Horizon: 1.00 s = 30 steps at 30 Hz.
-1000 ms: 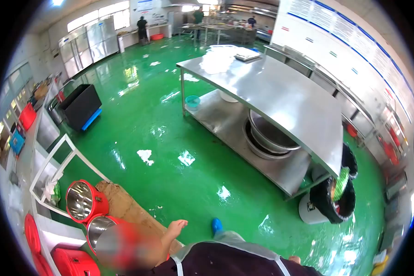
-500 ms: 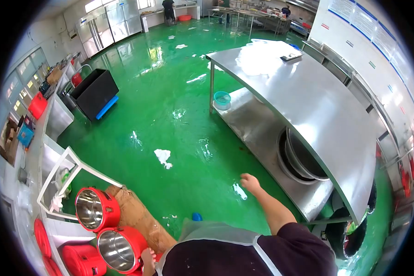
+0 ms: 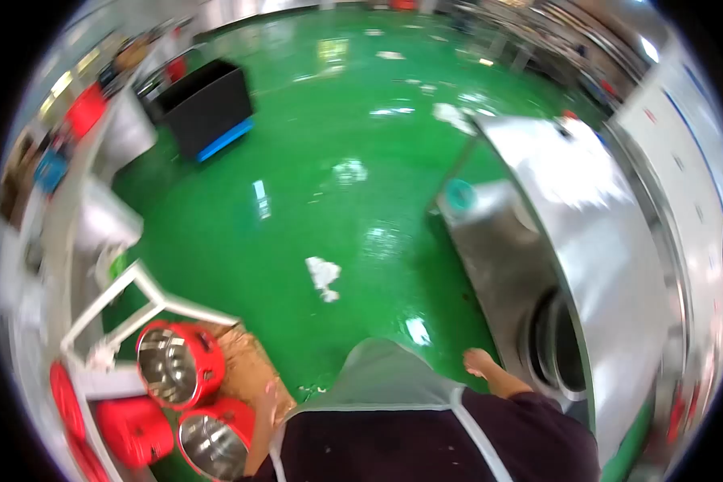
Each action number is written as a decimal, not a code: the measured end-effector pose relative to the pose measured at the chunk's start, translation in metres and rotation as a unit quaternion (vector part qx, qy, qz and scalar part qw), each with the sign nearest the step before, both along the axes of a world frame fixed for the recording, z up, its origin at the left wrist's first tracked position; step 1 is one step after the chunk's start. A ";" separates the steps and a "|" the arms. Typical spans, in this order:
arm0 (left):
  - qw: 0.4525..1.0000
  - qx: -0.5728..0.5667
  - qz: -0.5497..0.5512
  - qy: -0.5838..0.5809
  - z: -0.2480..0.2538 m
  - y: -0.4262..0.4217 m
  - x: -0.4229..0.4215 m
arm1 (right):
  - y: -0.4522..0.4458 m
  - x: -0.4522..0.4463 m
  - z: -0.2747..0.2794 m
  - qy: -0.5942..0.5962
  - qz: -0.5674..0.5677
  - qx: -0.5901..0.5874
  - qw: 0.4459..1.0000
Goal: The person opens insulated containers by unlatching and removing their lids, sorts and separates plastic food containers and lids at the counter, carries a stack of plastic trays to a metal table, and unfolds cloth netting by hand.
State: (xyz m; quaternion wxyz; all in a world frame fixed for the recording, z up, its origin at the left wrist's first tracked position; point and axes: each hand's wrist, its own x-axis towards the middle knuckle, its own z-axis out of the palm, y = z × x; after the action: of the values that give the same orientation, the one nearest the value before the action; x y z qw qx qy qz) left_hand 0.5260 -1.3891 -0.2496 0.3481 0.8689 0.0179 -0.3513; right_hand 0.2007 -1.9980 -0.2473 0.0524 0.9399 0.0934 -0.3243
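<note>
My left hand (image 3: 267, 402) is low at the left of my apron (image 3: 381, 377), beside an open red pot with a steel inside (image 3: 214, 443) and over the brown board's edge. It is blurred, and its fingers cannot be read clearly. My right hand (image 3: 478, 362) hangs over the green floor, near the lower shelf of the steel table (image 3: 610, 241). Its fingers look curled, but whether they are closed is too small to tell. A second open red pot (image 3: 173, 365) stands farther back on the brown board (image 3: 245, 353).
A white frame (image 3: 157, 301) rises behind the pots. At upper left stands a black bin (image 3: 209, 108) on a blue base. Large metal basins (image 3: 558, 341) and a teal basket (image 3: 460, 195) sit on the table's lower shelf. White scraps (image 3: 323, 275) lie on the wet floor.
The view has tilted down and shifted, so the table appears farther right. My right arm, stretched forward half a second ago, is now lower and nearer my body. My left hand remains beside the pots.
</note>
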 end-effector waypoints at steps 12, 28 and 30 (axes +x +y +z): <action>0.704 -0.075 0.644 -0.290 0.147 0.005 0.235 | -0.145 0.446 -0.067 0.057 -0.438 0.229 0.867; 0.495 0.060 0.783 -0.371 0.216 0.157 0.456 | 0.035 0.975 0.018 -0.031 0.062 0.107 0.992; 0.506 0.033 0.809 -0.298 0.256 0.148 0.463 | 0.050 1.005 0.017 0.031 -0.043 0.108 0.993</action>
State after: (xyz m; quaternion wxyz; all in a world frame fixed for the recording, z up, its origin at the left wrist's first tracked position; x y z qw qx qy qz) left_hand 0.9890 -1.2412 0.0065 0.4370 0.5415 0.6194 0.3636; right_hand 1.2058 -1.9485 -0.2307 -0.0659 0.9326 0.0891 -0.3435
